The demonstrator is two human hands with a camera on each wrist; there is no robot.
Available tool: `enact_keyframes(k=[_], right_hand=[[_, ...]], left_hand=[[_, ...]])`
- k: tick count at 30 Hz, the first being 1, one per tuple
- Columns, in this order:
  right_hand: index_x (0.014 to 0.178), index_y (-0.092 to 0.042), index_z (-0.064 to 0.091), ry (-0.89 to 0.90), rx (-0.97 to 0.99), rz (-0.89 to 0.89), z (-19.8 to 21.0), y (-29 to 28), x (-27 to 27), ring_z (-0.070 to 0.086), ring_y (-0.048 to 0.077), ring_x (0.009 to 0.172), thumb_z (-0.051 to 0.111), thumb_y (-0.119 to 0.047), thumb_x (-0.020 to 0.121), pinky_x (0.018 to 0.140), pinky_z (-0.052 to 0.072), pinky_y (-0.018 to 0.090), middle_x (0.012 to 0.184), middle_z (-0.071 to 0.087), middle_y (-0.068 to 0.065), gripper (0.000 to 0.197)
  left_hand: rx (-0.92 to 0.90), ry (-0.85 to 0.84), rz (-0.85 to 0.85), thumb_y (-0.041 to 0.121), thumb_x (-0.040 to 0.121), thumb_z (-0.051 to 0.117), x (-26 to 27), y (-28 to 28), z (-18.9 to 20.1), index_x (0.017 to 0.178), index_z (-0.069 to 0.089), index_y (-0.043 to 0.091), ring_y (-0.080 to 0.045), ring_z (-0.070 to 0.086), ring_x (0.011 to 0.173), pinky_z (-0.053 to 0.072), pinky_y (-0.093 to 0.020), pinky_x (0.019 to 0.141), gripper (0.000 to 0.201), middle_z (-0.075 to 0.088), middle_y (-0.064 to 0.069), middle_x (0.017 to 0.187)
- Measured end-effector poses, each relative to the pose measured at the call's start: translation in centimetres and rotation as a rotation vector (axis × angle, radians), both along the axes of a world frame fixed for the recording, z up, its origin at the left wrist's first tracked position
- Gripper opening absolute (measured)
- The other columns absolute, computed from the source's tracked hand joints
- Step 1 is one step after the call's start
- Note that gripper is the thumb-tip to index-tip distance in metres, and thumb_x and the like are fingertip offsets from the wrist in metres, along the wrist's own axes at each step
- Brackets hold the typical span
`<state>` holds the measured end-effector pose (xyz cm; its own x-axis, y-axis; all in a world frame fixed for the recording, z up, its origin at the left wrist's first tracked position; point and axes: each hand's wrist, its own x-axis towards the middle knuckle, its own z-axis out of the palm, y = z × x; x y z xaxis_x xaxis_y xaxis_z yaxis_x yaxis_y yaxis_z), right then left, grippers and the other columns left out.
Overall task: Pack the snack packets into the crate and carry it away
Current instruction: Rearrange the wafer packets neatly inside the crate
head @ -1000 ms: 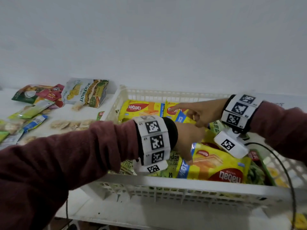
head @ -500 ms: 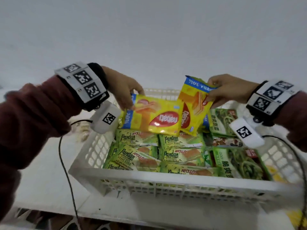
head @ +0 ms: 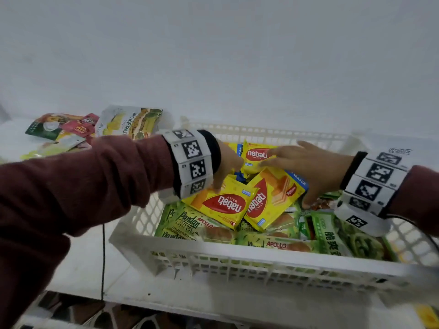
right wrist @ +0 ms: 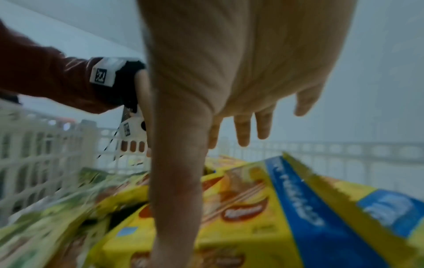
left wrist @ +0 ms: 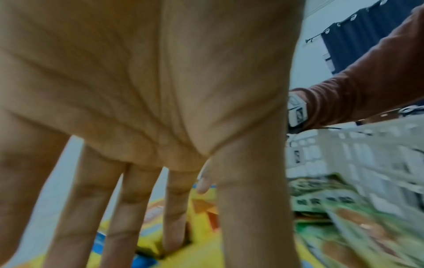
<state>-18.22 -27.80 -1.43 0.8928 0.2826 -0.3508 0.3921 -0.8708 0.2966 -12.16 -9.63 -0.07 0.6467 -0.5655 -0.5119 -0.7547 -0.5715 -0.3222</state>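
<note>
White crate [head: 249, 262] on desk [head: 78, 264], full of green and yellow snack packets. Both arms reach in from 8 and 4 o'clock. Left hand [head: 225, 166] palm down, fingers [left wrist: 119, 208] spread, tips on yellow wafer packet [head: 223, 203]. Right hand [head: 306, 165] flat, fingers [right wrist: 243, 132] straight, thumb pressing second wafer packet [head: 270, 198]. Loose packets [head: 128, 121] on desk at 10 o'clock.

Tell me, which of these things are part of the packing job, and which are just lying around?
Job: white crate; yellow wafer packets; green pandan cake packets; loose snack packets on the table; left hand; right hand.

Lying about: black cable.
</note>
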Motion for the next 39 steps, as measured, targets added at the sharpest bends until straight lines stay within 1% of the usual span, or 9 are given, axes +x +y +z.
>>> enact_keyframes(k=[2,5,12,16,21,27,31,35,39], right_hand=[[0.144,-0.040,-0.001,0.057,-0.088,0.108,-0.9,0.9,-0.1,0.002,0.016,0.143,0.080,-0.042,0.060,0.115,0.001,0.047,0.154,-0.002,-0.008,0.117],[0.142,-0.039,0.015,-0.043,-0.073,0.206,-2.3,1.3,0.1,0.019,0.021,0.139,0.075,-0.043,0.065,0.115,0.008,0.044,0.148,0.018,-0.001,0.097],[0.134,-0.038,0.026,-0.003,-0.006,0.054,-0.7,0.5,-0.3,0.034,0.016,0.100,0.074,-0.045,0.062,0.092,0.040,0.033,0.123,0.036,0.000,0.087],[0.129,-0.034,0.032,0.051,0.130,-0.064,0.0,-0.3,-0.4,0.039,0.018,0.099,0.073,-0.047,0.066,0.090,0.042,0.035,0.105,0.033,-0.002,0.077],[0.134,-0.032,0.028,0.067,0.057,-0.064,-2.1,0.7,-0.5,0.047,0.022,0.100,0.065,-0.057,0.070,0.086,0.049,0.039,0.115,0.035,0.004,0.078],[0.144,-0.027,0.019,-0.025,-0.096,0.047,-2.7,1.3,-1.2,0.046,0.023,0.114,0.052,-0.062,0.079,0.080,0.049,0.035,0.129,0.037,0.007,0.082],[0.142,-0.018,0.025,-0.032,-0.141,0.096,-2.9,1.7,-1.2,0.047,0.024,0.114,0.045,-0.063,0.082,0.078,0.047,0.034,0.126,0.043,0.009,0.078],[0.133,-0.012,0.037,-0.017,-0.146,0.116,-3.5,2.3,-1.0,0.056,0.025,0.099,0.043,-0.061,0.084,0.067,0.042,0.032,0.116,0.052,0.009,0.070],[0.140,-0.010,0.026,-0.054,-0.164,0.063,-3.9,2.3,-1.2,0.051,0.026,0.111,0.041,-0.060,0.086,0.074,0.045,0.035,0.128,0.044,0.011,0.075]], left_hand=[[0.036,0.031,-0.049,0.030,0.085,0.063,-1.0,-0.6,-2.0,0.141,0.027,0.010,-0.028,0.046,0.123,0.040,-0.033,0.083,0.070,0.040,-0.011,0.138],[-0.001,-0.043,-0.107,0.021,0.097,0.038,-2.1,0.0,-4.1,0.141,0.029,0.006,-0.030,0.039,0.129,0.036,-0.037,0.097,0.047,0.037,-0.014,0.142],[-0.017,-0.104,-0.024,0.020,0.085,0.061,-2.5,1.5,-5.3,0.143,0.018,0.005,-0.031,0.033,0.128,0.035,-0.037,0.101,0.074,0.028,-0.015,0.143],[-0.061,-0.065,0.088,0.032,0.075,0.074,-1.7,1.4,-3.6,0.142,0.015,0.002,-0.030,0.042,0.123,0.039,-0.034,0.082,0.095,0.029,-0.016,0.140],[-0.004,-0.069,0.170,0.035,0.074,0.075,-1.9,1.6,-3.8,0.147,-0.008,0.007,-0.032,0.049,0.120,0.046,-0.039,0.089,0.114,0.008,-0.015,0.152],[0.070,-0.094,0.136,0.028,0.079,0.071,-1.6,1.3,-4.1,0.148,-0.001,0.007,-0.031,0.033,0.132,0.039,-0.039,0.100,0.102,0.014,-0.014,0.149],[0.125,-0.123,0.112,0.017,0.087,0.061,-1.3,0.9,-4.5,0.148,-0.002,0.004,-0.032,0.035,0.131,0.038,-0.037,0.099,0.089,0.020,-0.018,0.146],[0.252,-0.133,-0.057,0.015,0.097,0.042,-1.1,0.6,-4.6,0.143,0.025,-0.003,-0.030,0.042,0.127,0.040,-0.032,0.096,0.052,0.033,-0.019,0.144],[0.272,-0.165,-0.101,0.017,0.096,0.045,-1.2,0.7,-4.6,0.144,0.026,0.001,-0.028,0.042,0.127,0.043,-0.029,0.090,0.054,0.031,-0.019,0.145]])
